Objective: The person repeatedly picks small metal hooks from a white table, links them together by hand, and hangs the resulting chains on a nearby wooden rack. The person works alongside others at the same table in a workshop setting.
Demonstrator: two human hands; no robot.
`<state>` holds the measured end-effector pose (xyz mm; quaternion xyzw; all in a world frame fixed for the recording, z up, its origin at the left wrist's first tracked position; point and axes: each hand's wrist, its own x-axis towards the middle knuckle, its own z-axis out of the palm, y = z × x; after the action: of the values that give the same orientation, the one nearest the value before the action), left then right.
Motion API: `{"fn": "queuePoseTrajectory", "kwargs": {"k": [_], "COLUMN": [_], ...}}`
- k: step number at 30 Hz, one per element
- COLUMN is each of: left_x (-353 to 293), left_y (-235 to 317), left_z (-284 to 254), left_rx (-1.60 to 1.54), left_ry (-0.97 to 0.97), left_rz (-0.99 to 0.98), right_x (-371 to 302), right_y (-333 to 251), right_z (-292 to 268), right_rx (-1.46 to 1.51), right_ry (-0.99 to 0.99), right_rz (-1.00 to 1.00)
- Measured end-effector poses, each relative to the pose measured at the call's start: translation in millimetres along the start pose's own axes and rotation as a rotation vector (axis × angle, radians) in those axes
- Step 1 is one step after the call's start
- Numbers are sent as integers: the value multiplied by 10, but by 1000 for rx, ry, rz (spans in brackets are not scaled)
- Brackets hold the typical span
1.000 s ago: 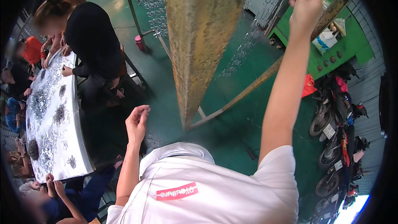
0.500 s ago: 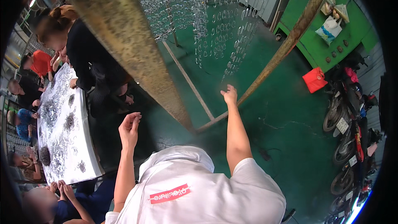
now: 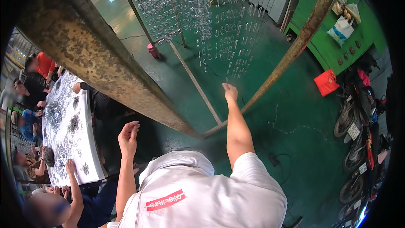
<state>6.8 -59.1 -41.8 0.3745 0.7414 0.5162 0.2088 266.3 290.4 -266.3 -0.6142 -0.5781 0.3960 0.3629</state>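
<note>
Strings of small shiny metal links (image 3: 236, 42) hang in front of me in long chains, tapering to a lowest link. My right hand (image 3: 230, 92) reaches forward just under that lowest link, its fingers drawn together. Whether they touch the link or pinch something small is too fine to see. My left hand (image 3: 128, 138) is raised at the left of my body, beside the rusty beam's lower end. Its fingers are curled against the thumb, and anything between them is too small to make out.
A thick rusty beam (image 3: 97, 55) slants close on my left; a thinner rusty bar (image 3: 291, 55) slants on the right. Co-workers sit round a white table (image 3: 96, 160) strewn with metal pieces. Motorbikes (image 3: 352, 156), a red bag (image 3: 326, 83) and a green bench (image 3: 314, 38) stand right.
The view has shifted, and the rusty beam now covers most of the co-worker in black. My right hand has moved slightly toward the chain's lower end; its fingers are closer together. My left stays raised.
</note>
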Motion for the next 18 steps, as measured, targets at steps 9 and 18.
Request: {"fn": "queuePoseTrajectory", "kwargs": {"k": [9,18], "left_x": [39,-24], "left_y": [-44,-342], "left_z": [55,-5], "left_rx": [-23,-41], "left_ry": [-71,-171], "left_rz": [19,24], "right_x": [-10,-452], "right_y": [-286,403], "right_z": [-116,-122], "right_rx": [44,-152], "right_ry": [-193,-426], "right_rz": [219,504]}}
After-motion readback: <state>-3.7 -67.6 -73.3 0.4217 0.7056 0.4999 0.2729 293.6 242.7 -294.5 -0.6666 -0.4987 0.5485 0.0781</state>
